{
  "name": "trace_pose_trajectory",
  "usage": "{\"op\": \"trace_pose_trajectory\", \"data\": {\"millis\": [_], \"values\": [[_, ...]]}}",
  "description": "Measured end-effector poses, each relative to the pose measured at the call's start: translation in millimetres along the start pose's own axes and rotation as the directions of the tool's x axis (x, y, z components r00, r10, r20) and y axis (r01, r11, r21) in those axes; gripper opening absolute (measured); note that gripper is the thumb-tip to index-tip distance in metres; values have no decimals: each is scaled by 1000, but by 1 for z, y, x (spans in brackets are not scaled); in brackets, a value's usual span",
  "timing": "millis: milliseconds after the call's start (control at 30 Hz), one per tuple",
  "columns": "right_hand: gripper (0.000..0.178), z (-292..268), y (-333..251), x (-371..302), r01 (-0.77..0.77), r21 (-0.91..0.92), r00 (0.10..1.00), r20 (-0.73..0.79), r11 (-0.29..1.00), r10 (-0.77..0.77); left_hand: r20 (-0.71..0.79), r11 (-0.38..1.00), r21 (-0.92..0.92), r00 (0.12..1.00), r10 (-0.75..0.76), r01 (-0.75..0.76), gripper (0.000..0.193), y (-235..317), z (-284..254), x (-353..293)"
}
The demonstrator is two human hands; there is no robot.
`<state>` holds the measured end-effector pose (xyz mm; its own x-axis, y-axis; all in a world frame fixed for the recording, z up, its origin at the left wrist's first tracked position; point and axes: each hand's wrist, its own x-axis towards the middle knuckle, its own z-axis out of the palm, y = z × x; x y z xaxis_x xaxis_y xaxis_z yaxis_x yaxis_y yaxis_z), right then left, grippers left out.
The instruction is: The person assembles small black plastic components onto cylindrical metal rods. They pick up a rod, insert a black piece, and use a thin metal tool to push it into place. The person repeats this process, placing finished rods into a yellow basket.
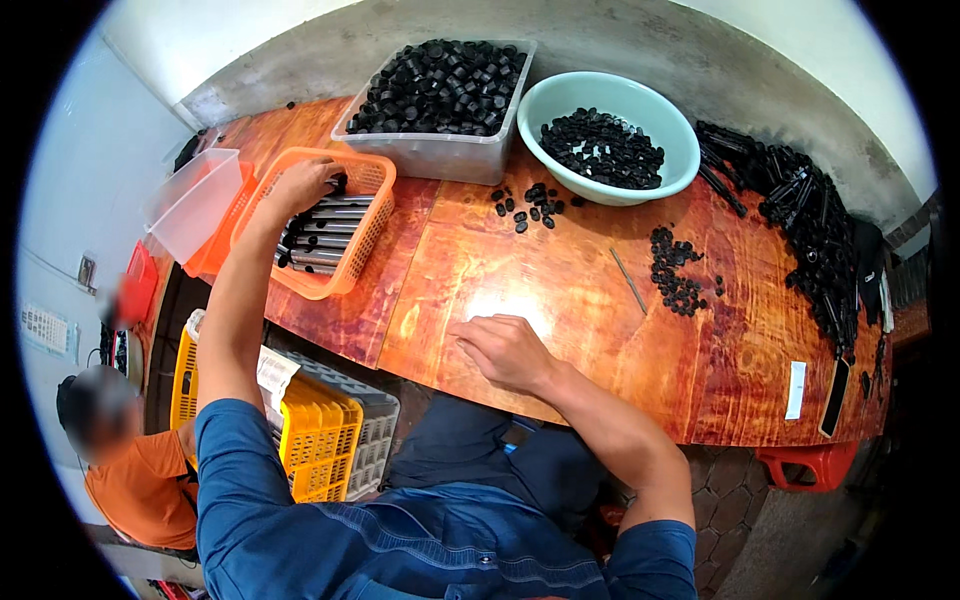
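My left hand (302,188) reaches into the far part of an orange plastic basket (372,215). Its fingers are closed at a black piece (338,183), and I cannot make out whether that is loose or the end of a tube. Several grey metal-looking tubes (325,228) with black ends lie side by side in the basket. My right hand (508,350) rests near the table's front edge, fingers loosely curled in, with nothing visible in them. Farther off, small black oval pieces (540,205) and a thin metal rod (629,281) lie on the wooden table (450,280).
Behind stand a clear bin (450,150) of black caps and a pale green basin (620,190) of black pieces. Black tubular parts (800,205) are heaped at right, a phone-like black slab (834,398) below them. Yellow crates (325,430) stand beside me; another person (145,480) is at left.
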<state>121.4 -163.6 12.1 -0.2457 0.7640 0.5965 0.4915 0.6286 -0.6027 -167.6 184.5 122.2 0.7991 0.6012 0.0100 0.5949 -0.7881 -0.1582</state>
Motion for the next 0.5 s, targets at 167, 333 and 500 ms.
{"op": "trace_pose_trajectory", "data": {"millis": [167,333,500], "values": [[18,-3,1,2,-44,-5,998,-33,999,44,-426,994,-101,900,-86,47,38,46,-18,-17],[13,-9,8,2,-145,3,975,-167,989,144,-480,579,-808,686,-547,-104,33,144,-39,-32],[8,-30,17,10,-265,-100,876,-441,959,195,47,-522,-835,922,-383,-175,41,251,-22,-5]]}}
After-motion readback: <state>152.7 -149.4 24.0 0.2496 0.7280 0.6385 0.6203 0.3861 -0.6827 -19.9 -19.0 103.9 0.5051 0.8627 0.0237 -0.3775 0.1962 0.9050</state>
